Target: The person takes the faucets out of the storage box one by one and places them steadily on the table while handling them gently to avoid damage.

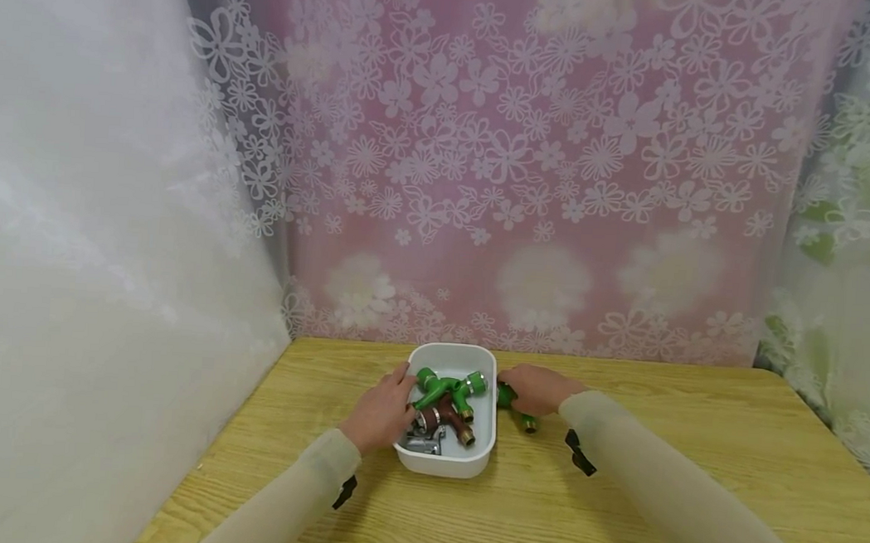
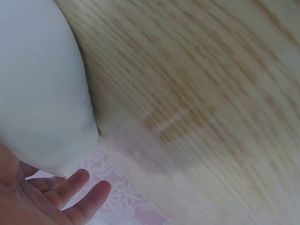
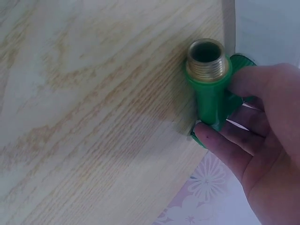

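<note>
Pale yellow wood grain covers the table (image 1: 510,517), which spreads across the lower half of the head view and ends in a straight back edge a little below the middle of the frame. Behind that edge a pink curtain (image 1: 485,183) printed with white flowers fills the upper centre; a whitish sheet (image 1: 110,202) closes off the left side, and a pale curtain (image 1: 855,247) with green leaf shapes hangs at the right edge. Just below the centre of the frame a white bin (image 1: 449,467) stands on the wood, holding green fittings (image 1: 439,388) towards its far end, a brown fitting (image 1: 447,409) with a brass end, and a grey metal piece (image 1: 424,444) at the near left. The left hand (image 1: 377,411) is at the bin's left rim; its visible fingers lie loosely apart against the outside, and I cannot tell whether the rim is pinched. On the other side the right hand (image 1: 540,390) grips a green tap (image 3: 210,103), thumb and fingers around it, just outside the bin's right wall. In the right wrist view its threaded brass mouth faces the camera, right of centre, above bare wood grain. Cream sleeves (image 1: 662,468) enter from the bottom of the head view.
</note>
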`<state>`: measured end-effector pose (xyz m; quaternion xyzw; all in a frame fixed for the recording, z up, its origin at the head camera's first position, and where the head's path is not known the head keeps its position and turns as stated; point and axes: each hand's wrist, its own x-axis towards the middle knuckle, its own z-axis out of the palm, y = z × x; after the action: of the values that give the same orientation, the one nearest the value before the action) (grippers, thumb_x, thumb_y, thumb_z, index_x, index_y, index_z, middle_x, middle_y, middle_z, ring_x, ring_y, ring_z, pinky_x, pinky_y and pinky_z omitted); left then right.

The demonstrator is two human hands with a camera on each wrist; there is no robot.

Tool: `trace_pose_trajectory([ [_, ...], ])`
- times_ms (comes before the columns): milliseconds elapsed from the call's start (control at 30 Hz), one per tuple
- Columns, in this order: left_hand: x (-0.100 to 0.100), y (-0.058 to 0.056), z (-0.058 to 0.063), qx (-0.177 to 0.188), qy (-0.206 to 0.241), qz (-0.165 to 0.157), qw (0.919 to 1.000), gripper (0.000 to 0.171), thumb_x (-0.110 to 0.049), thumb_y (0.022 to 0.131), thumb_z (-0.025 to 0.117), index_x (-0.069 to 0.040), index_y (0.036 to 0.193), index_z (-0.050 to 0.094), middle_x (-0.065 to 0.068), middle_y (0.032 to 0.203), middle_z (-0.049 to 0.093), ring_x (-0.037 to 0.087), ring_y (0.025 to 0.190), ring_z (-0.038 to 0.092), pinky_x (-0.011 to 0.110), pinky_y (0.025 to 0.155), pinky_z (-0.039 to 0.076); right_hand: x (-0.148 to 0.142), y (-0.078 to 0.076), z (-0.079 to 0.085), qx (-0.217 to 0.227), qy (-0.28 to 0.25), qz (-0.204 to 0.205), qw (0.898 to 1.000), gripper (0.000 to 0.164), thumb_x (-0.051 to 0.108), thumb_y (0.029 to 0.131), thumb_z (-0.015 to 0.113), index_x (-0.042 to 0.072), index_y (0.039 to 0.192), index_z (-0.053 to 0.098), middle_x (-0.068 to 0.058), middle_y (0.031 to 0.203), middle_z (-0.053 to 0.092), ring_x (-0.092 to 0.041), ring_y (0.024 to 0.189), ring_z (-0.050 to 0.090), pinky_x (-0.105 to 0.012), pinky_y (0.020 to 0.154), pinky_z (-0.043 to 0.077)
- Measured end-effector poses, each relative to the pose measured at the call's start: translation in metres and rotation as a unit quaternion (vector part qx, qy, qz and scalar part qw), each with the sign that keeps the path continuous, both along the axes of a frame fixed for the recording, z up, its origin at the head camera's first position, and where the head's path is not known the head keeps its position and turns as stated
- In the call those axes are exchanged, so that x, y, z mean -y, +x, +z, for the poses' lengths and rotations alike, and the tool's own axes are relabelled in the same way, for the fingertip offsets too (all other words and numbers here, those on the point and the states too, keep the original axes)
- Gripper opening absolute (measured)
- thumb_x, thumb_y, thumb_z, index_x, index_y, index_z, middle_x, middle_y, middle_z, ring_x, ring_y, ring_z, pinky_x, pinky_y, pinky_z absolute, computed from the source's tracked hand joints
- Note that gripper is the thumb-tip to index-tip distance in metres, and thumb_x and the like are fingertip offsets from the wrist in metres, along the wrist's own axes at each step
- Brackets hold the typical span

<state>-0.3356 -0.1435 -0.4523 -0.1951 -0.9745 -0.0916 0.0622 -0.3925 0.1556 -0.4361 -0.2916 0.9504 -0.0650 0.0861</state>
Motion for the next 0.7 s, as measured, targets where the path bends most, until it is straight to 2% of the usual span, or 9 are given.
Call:
trace_pose_trajectory([
  [133, 0.001, 0.000, 0.001, 0.002, -0.002, 0.002, 1.0000, 0.049, -0.024, 0.101, 0.056, -0.006, 0.146, 0.047, 0.018, 0.162, 0.030, 0.036, 0.143, 0.042, 0.051, 0.109, 0.045, 0.000, -0.001, -0.001, -0.001, -0.001, 0.005, 1.000, 0.040, 0.009, 0.092, 0.069, 0.005, 0.131, 0.061, -0.008, 0.113, 0.069, -0.018, 0.097, 0.064, -0.041, 0.084, 0.054],
  [333, 0.001, 0.000, 0.003, 0.001, -0.003, 0.000, 1.0000, 0.049, -0.023, 0.100, 0.057, -0.006, 0.145, 0.048, 0.019, 0.162, 0.030, 0.037, 0.142, 0.043, 0.051, 0.108, 0.046, -0.001, 0.001, 0.004, 0.003, -0.003, -0.001, 1.000, 0.048, 0.013, 0.092, 0.070, 0.009, 0.139, 0.057, -0.009, 0.127, 0.067, -0.024, 0.114, 0.064, -0.046, 0.097, 0.053],
  [467, 0.000, 0.001, 0.004, 0.005, -0.008, 0.001, 1.0000, 0.049, -0.024, 0.100, 0.056, -0.006, 0.145, 0.047, 0.018, 0.163, 0.029, 0.037, 0.142, 0.043, 0.051, 0.108, 0.046, 0.000, 0.008, 0.013, 0.006, -0.003, 0.001, 1.000, 0.049, 0.014, 0.094, 0.068, 0.008, 0.141, 0.056, -0.011, 0.133, 0.065, -0.028, 0.120, 0.063, -0.048, 0.100, 0.052],
  [700, 0.000, 0.001, 0.003, 0.004, -0.009, 0.004, 0.9999, 0.049, -0.025, 0.101, 0.056, -0.007, 0.146, 0.047, 0.018, 0.163, 0.029, 0.036, 0.143, 0.042, 0.051, 0.108, 0.046, 0.002, 0.021, 0.030, -0.018, 0.015, 0.020, 1.000, 0.042, 0.012, 0.095, 0.065, 0.003, 0.136, 0.059, -0.015, 0.127, 0.068, -0.027, 0.108, 0.068, -0.046, 0.093, 0.056],
])
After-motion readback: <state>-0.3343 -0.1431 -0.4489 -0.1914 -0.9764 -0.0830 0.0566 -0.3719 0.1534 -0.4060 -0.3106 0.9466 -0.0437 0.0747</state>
